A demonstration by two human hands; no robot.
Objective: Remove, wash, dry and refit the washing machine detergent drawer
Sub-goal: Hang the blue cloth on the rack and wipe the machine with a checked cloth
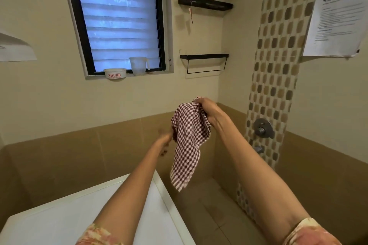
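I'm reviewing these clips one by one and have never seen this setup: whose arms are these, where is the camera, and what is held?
No robot here: a person wears a camera on the head, so the one picture looks forward and down along their own arms. The right hand grips the top of a checked cloth, which hangs free. The left hand is at the cloth's edge, too blurred to tell whether it holds it. Lower left is the white washing machine top. A bowl and a jug stand on the window sill. The detergent drawer is not in view.
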